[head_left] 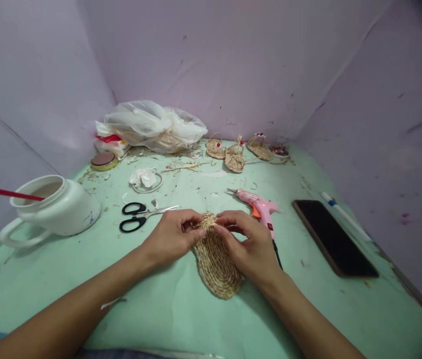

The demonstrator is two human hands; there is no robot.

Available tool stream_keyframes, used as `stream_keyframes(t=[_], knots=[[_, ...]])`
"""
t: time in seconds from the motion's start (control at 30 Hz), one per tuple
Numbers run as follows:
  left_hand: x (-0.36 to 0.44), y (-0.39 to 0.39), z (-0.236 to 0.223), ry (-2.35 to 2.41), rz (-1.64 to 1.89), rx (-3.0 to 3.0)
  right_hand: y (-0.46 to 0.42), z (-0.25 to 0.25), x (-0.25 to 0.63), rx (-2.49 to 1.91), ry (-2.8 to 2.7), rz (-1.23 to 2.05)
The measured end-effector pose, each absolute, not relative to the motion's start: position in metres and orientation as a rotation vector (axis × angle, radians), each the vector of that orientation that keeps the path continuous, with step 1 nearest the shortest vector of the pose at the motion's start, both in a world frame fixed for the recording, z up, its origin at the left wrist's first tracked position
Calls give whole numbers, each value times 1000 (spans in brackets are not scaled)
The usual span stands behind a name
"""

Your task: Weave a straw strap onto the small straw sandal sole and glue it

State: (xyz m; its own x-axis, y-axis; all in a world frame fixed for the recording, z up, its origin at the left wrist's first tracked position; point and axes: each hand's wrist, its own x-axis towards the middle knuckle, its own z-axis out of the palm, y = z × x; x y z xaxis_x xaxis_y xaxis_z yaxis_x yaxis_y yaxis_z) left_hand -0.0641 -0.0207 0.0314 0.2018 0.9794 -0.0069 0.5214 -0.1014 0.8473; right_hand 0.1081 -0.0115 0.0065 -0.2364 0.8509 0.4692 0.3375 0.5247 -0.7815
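A sole-shaped piece of coiled, braided straw [219, 271] lies between my hands at the middle of the table, its rounded end toward me. My left hand [175, 234] pinches its far left edge between thumb and fingers. On the opposite side my right hand [250, 244] closes thumb and fingertips on the far right edge. Close beyond the right hand rests a pink glue gun [258, 203] with an orange trigger, its nozzle pointing left. Black-handled scissors [136, 221] lie just left of my left hand, blades partly toward the straw piece.
A white mug-like pot [72, 207] with a red stick stands left. A dark phone [336, 239] and a white pen [345, 217] lie right. At the back are a plastic bag [154, 124], small straw slippers [234, 160], a round tin [104, 161] and straw scraps.
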Motion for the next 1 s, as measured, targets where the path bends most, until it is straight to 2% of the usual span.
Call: stream_keyframes(t=[0.53, 0.8, 1.0], knots=[[-56, -21, 39, 1471, 814, 1731, -11, 11, 110, -1132, -1732, 911], [-65, -13, 40, 1369, 884, 1362, 4, 12, 122, -1477, -1318, 1463], [-73, -15, 38, 1303, 1003, 1303, -2, 26, 121, -1310, -1130, 1875]])
